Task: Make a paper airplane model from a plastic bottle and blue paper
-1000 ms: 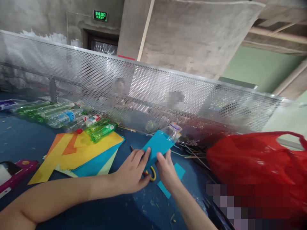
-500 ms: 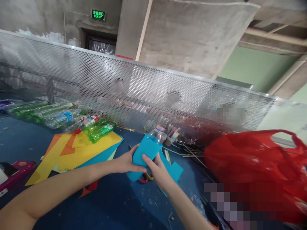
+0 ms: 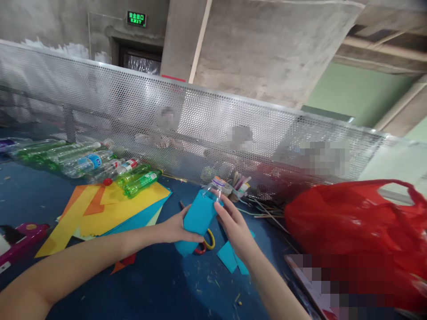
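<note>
1. The clear bottle point(image 3: 211, 194) is in front of the person, over the blue tabletop point(image 3: 147, 289), nearer to the far edge with the metal screen point(image 3: 133, 115) than the person's elbows are; I can't tell if its bottom touches the tabletop

2. Blue paper point(image 3: 199, 214) goes around the bottle's body, and the clear top and the cap point(image 3: 218, 181) stick out

3. The left hand point(image 3: 178, 228) is pinching the bottle and paper low down: its thumb lies across the front and most of its fingers are hidden behind

4. The right hand point(image 3: 237, 226) is up by the paper's top edge, with bent fingers touching near the bottle's shoulder; I can't tell if they squeeze or just rest there

5. The step in hand looks like fitting the paper snugly around the bottle; I think the next move calls for a steady left hand and soft right fingers, so the paper stays flat and doesn't slip

6. The bottle leans: its cap points up, toward the far edge and a bit to the right, and its bottom points back to the near left, so its long line runs on a slant

7. Scissors point(image 3: 213, 242) lie just beside the bottle's low end, blue scraps point(image 3: 227, 257) lie near the right wrist, and a paper pile point(image 3: 133, 209) lies to the left
</note>
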`<action>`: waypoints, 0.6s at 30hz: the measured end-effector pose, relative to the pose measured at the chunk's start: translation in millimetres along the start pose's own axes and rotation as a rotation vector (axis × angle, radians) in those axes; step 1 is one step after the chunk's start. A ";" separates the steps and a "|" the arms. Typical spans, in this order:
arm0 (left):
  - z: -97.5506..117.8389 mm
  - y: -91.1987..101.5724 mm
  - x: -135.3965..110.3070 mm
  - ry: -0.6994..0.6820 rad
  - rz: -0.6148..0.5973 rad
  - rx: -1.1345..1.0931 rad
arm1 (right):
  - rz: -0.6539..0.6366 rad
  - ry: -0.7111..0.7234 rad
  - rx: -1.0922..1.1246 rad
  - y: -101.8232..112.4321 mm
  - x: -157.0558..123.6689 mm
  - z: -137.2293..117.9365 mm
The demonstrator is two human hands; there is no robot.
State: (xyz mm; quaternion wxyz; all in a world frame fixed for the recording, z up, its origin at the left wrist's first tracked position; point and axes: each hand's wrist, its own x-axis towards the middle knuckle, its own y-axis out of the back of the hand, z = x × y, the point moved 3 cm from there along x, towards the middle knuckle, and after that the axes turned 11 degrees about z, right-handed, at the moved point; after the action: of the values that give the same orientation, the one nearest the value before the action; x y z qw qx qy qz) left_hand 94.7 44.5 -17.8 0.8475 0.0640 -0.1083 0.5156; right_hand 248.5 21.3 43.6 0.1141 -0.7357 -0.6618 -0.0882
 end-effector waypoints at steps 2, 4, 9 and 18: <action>-0.1 0.6 -0.5 0.023 0.008 -0.004 | -0.034 -0.015 0.024 1.9 1.2 -1.9; -0.3 0.7 -1.8 0.095 0.010 -0.064 | -0.067 -0.045 0.095 2.8 2.4 -1.7; 1.2 -4.3 -8.1 0.297 -0.115 -0.347 | -0.134 -0.085 0.143 0.6 1.5 1.1; -4.5 -2.7 -7.3 0.300 -0.190 -0.372 | -0.120 -0.119 0.117 -4.9 -3.0 1.9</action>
State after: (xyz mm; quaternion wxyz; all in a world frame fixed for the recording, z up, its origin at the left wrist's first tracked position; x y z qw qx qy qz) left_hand 94.4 37.9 -23.9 0.8960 -0.1603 -0.0677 0.4085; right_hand 243.2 19.5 41.2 0.1121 -0.6906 -0.7144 -0.0123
